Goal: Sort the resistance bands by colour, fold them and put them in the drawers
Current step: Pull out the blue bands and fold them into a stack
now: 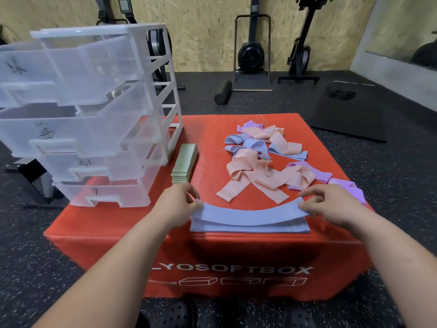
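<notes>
The left hand (177, 201) and the right hand (335, 202) are pinched on the two ends of a blue band (250, 213), held just above the blue pile (250, 228) at the front of the red box (212, 252).

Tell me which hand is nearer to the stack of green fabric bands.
Left. The left hand is just in front of the stack of green fabric bands; the right hand is far off to its right.
</notes>
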A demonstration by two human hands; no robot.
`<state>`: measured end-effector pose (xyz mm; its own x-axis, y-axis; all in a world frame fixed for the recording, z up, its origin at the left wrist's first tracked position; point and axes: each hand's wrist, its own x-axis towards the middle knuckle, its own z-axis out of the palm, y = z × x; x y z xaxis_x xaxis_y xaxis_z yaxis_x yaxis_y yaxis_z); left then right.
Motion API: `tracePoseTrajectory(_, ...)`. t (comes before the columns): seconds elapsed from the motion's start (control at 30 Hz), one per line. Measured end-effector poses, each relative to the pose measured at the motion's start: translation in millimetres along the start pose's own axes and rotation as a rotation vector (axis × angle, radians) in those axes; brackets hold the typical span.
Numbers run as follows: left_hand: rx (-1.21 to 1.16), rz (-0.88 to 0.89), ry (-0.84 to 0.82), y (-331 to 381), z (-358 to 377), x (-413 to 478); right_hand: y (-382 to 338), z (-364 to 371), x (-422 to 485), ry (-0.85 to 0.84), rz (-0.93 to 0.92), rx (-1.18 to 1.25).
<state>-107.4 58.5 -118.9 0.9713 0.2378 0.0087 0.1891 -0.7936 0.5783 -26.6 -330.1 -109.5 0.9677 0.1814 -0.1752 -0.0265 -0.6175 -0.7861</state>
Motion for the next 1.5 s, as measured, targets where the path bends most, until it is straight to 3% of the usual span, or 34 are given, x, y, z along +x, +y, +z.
tracePoseTrajectory(0.3,0.162,0.069,0.060,-1.4,11.9,-10.4,6.8,9.1,-2.8,0.050,-0.051,-0.249)
tracePoseTrajectory(0.53,0.360,0.100,0.008,-6.6,14.8,-11.4,6.3,13.2,-5.9,0.043,-0.061,-0.548)
tracePoseTrajectory(0.67,0.308,0.168,-0.002,-11.1,5.8,-7.1,3.6,4.8,-8.2,0.023,-0.152,-0.523)
tracePoseTrajectory(0.87,0.304,0.377,-0.282,-11.5,-0.4,-11.8,3.6,7.8,-11.4,-0.191,-0.273,-0.654)
tracePoseTrajectory(1.5,0.294,0.413,-0.227,-22.3,0.1,-7.2,10.3,9.9,4.1,-0.201,-0.274,-0.678)
